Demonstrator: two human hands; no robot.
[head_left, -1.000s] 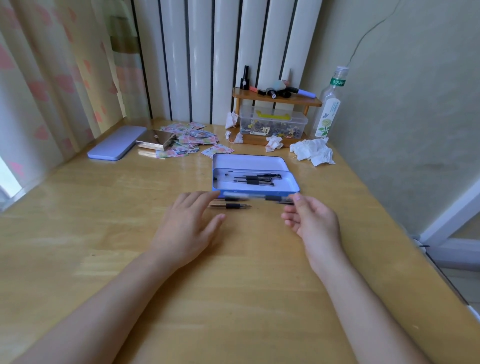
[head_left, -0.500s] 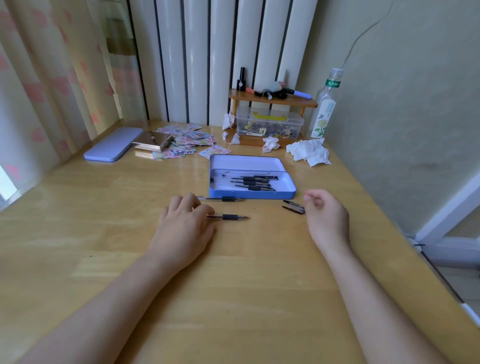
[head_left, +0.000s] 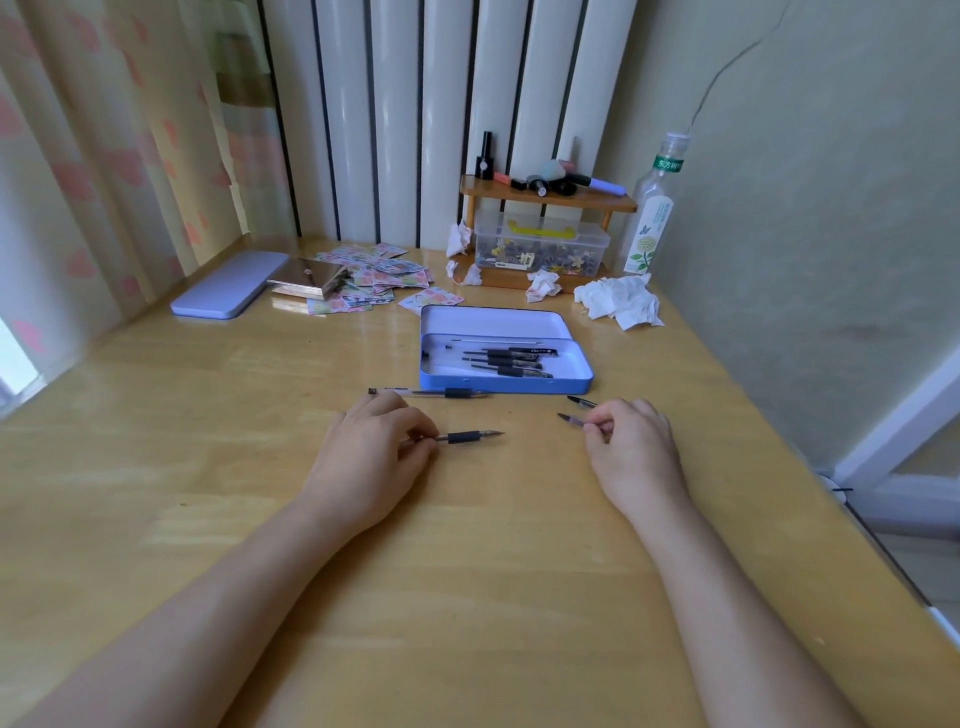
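An open blue tin pencil case (head_left: 582, 387) lies mid-table with several black pens inside. One uncapped pen (head_left: 467, 436) lies in front of it, and my left hand (head_left: 374, 457) pinches its rear end between thumb and fingers. A second clear pen (head_left: 431, 393) lies along the tin's front edge, untouched. My right hand (head_left: 634, 447) pinches a pen cap (head_left: 571, 420) by its end. Another cap (head_left: 582, 401) lies just beyond it on the wood.
The tin's lid (head_left: 228, 286) sits far left beside a small box (head_left: 309, 278) and scattered stickers (head_left: 379, 278). A wooden shelf (head_left: 545, 195), a clear storage box (head_left: 540, 244), a bottle (head_left: 652, 213) and crumpled tissues (head_left: 618, 304) stand at the back. The table's right edge drops off.
My left hand has closed its fingers on the near pen. My right hand came down from the tin's front edge and took hold of one of the two caps.
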